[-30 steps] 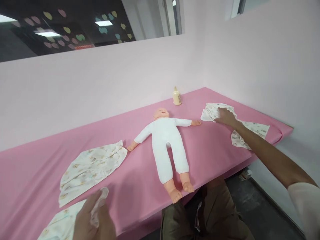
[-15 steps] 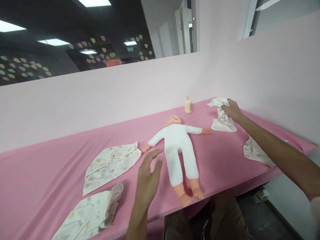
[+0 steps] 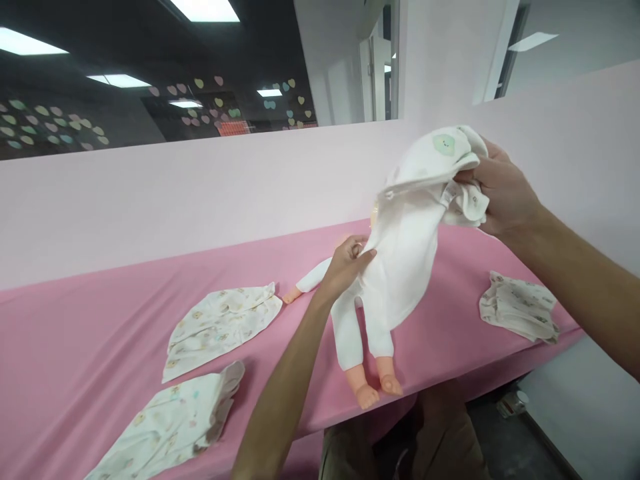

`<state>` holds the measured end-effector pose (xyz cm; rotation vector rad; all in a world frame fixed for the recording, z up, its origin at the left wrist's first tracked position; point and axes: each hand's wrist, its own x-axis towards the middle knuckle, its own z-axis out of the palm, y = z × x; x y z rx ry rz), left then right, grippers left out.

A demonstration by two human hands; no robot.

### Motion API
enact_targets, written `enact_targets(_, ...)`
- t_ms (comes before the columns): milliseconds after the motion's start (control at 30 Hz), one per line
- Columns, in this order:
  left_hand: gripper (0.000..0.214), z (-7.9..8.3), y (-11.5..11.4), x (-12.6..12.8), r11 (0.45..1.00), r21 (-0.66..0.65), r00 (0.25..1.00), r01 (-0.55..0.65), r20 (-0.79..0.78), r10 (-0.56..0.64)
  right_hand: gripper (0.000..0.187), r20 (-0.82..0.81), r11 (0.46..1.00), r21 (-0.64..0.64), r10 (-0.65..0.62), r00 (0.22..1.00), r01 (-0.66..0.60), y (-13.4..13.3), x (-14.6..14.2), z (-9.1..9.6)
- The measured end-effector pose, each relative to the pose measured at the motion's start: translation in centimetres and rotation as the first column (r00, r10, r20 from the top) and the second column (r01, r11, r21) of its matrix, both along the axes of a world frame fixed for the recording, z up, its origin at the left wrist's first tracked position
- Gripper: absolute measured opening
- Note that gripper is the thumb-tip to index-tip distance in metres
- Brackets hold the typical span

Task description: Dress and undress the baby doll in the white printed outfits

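My right hand (image 3: 505, 187) is closed around the bunched top of a white baby garment (image 3: 407, 250), which bears a green smiling print. The cloth hangs down over a baby doll (image 3: 345, 333) dressed in a white suit. At the garment's left edge, my left hand (image 3: 347, 263) has thumb and fingers pinched on the fabric. Lying on its back, the doll has its feet toward me; its head, torso and one arm are mostly hidden by the garment and my left hand.
A pink-covered table (image 3: 125, 313) runs along the wall. Two patterned cloth pieces, one flat (image 3: 220, 327) and one folded (image 3: 175, 427), lie at left. Another folded patterned cloth (image 3: 520, 307) rests at right. A cream bottle (image 3: 373, 215) is mostly covered behind the garment.
My right hand has lifted the white garment from the table's back right and brought it over the doll. My left hand has moved up and right, from open to pinching the garment's edge.
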<state>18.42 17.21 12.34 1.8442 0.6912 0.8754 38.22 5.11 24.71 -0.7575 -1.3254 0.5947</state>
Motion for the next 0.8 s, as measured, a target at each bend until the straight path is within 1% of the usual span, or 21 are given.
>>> enact_targets(33, 0.045, 0.2, -0.1, -0.6, 1.000, 0.020, 0.999, 0.021, -0.042, -0.020, 0.017, 0.009, 0.999, -0.014, -0.048, 0.999, 0.048, 0.0, 0.4, -0.2)
enact_targets(67, 0.039, 0.4, -0.3, -1.3, 0.998, 0.047, 0.997, 0.031, -0.076, -0.027, 0.018, 0.025, 0.993, -0.033, -0.117, 0.993, 0.117, 0.0, 0.9, -0.5)
enact_targets(100, 0.037, 0.6, -0.5, -2.1, 0.997, 0.079, 0.995, 0.024, -0.098, -0.016, 0.018, 0.045, 0.977, -0.057, -0.202, 0.978, 0.204, 0.1, 1.4, -0.9)
enact_targets(133, 0.036, 0.9, -0.7, -2.9, 0.994, 0.111, 0.995, -0.006, -0.102, 0.017, 0.017, 0.073, 0.951, -0.092, -0.290, 0.954, 0.296, 0.1, 2.0, -1.4)
enact_targets(200, 0.033, 1.7, -1.1, -4.9, 0.979, 0.168, 0.990, -0.112, -0.070, 0.125, 0.017, 0.155, 0.862, -0.192, -0.445, 0.882, 0.469, 0.1, 3.3, -2.8)
enact_targets(233, 0.031, 2.2, -1.3, -5.9, 0.965, 0.195, 0.981, -0.177, -0.048, 0.190, 0.019, 0.209, 0.810, -0.251, -0.489, 0.847, 0.530, 0.1, 3.9, -3.7)
enact_targets(267, 0.029, 2.7, -1.6, -6.9, 0.947, 0.224, 0.969, -0.230, -0.037, 0.244, 0.023, 0.275, 0.764, -0.311, -0.497, 0.823, 0.566, 0.1, 4.5, -4.6)
enact_targets(300, 0.027, 3.3, -1.9, -7.8, 0.929, 0.257, 0.957, -0.267, -0.041, 0.287, 0.027, 0.357, 0.724, -0.373, -0.465, 0.810, 0.580, 0.1, 5.1, -5.6)
enact_targets(333, 0.026, 4.0, -2.3, -8.5, 0.908, 0.294, 0.944, -0.298, -0.049, 0.325, 0.030, 0.446, 0.692, -0.434, -0.392, 0.805, 0.577, 0.2, 5.6, -6.5)
enact_targets(367, 0.024, 4.6, -2.8, -9.1, 0.889, 0.331, 0.932, -0.316, -0.065, 0.355, 0.034, 0.528, 0.670, -0.482, -0.292, 0.798, 0.564, 0.2, 6.0, -7.4)
enact_targets(400, 0.023, 5.3, -3.4, -9.5, 0.871, 0.367, 0.921, -0.327, -0.082, 0.380, 0.037, 0.595, 0.660, -0.515, -0.184, 0.783, 0.547, 0.2, 6.2, -8.2)
enact_targets(433, 0.020, 5.9, -4.0, -9.6, 0.856, 0.398, 0.912, -0.330, -0.099, 0.398, 0.040, 0.647, 0.665, -0.525, -0.093, 0.757, 0.531, 0.2, 6.0, -8.8)
enact_targets(467, 0.018, 6.4, -4.6, -9.5, 0.848, 0.422, 0.907, -0.320, -0.122, 0.403, 0.043, 0.685, 0.688, -0.512, -0.033, 0.728, 0.513, 0.0, 5.5, -9.2)
enact_targets(533, 0.014, 7.2, -5.8, -8.9, 0.843, 0.462, 0.902, -0.277, -0.178, 0.394, 0.047, 0.713, 0.769, -0.457, 0.016, 0.701, 0.448, -0.6, 3.4, -9.6)
enact_targets(567, 0.013, 7.4, -6.4, -8.4, 0.840, 0.482, 0.899, -0.247, -0.210, 0.385, 0.048, 0.708, 0.809, -0.432, 0.030, 0.706, 0.399, -1.1, 1.7, -9.6)
enact_targets(633, 0.012, 7.7, -7.5, -7.5, 0.827, 0.529, 0.886, -0.192, -0.268, 0.377, 0.048, 0.677, 0.863, -0.415, 0.079, 0.732, 0.290, -2.1, -2.3, -9.6)
enact_targets(667, 0.012, 7.7, -8.1, -7.2, 0.817, 0.552, 0.878, -0.169, -0.293, 0.379, 0.049, 0.683, 0.885, -0.375, 0.062, 0.728, 0.277, -2.6, -4.4, -9.8)
enact_targets(700, 0.013, 7.7, -8.5, -6.9, 0.807, 0.572, 0.869, -0.148, -0.314, 0.382, 0.046, 0.694, 0.894, -0.339, 0.028, 0.719, 0.293, -2.8, -6.3, -10.0)
enact_targets(733, 0.013, 7.8, -8.9, -6.9, 0.801, 0.585, 0.861, -0.129, -0.334, 0.383, 0.035, 0.714, 0.890, -0.333, 0.022, 0.700, 0.311, -2.9, -8.0, -10.4)
enact_targets(767, 0.013, 7.8, -9.2, -7.1, 0.798, 0.592, 0.856, -0.112, -0.350, 0.380, 0.021, 0.721, 0.880, -0.327, -0.003, 0.693, 0.344, -2.9, -9.2, -10.8)
enact_targets(800, 0.014, 7.9, -9.5, -7.5, 0.801, 0.592, 0.853, -0.092, -0.368, 0.370, 0.011, 0.716, 0.873, -0.326, -0.023, 0.698, 0.363, -2.8, -10.0, -11.3)
